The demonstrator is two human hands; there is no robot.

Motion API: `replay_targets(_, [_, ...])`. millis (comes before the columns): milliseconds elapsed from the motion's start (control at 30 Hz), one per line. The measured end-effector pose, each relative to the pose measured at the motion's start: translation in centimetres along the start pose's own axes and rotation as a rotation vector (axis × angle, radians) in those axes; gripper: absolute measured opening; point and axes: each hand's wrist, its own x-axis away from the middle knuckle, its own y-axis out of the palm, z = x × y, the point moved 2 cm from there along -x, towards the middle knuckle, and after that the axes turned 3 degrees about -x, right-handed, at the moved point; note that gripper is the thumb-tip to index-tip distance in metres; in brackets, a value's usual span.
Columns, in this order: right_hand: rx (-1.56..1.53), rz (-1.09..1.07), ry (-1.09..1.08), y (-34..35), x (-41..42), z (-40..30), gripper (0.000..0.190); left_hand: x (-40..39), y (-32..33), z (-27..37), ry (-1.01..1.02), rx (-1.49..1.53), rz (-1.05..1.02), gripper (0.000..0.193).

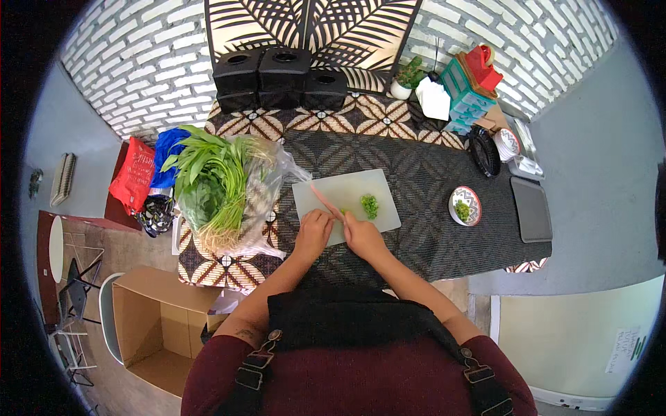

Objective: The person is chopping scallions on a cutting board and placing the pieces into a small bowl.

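Note:
A pale cutting board (354, 182) lies tilted on the dark table cover. My right hand (361, 236) grips a pink-bladed knife (325, 199), its blade pointing up and left over the board. Right beside it, at the board's lower edge, my left hand (314, 232) rests with fingers curled; whether it holds something is hidden. A little green shows by the knife near my fingers. Chopped green pieces (369, 206) are piled on the board's right half. To the right stands a patterned bowl (471, 196) with more chopped green in it.
Leafy greens with roots (229, 182) lie on a clear plastic bag (268, 182) at left, beside a red bag (132, 177). Black boxes (283, 78) line the back. At right are a black oval tray (484, 152), stacked bowls (506, 144) and a dark tray (530, 209). An open cardboard box (164, 296) stands lower left.

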Motion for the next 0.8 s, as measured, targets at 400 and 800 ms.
replay_targets(400, [-0.020,0.019,0.081,0.4,-1.0,0.5,0.015,-0.5,-0.7,0.5,-0.012,-0.017,-0.010,0.017])
replay_targets(800, [0.008,0.031,-0.054,0.0,0.0,0.1,0.016,0.3,0.0,-0.5,-0.058,0.063,-0.023,0.015])
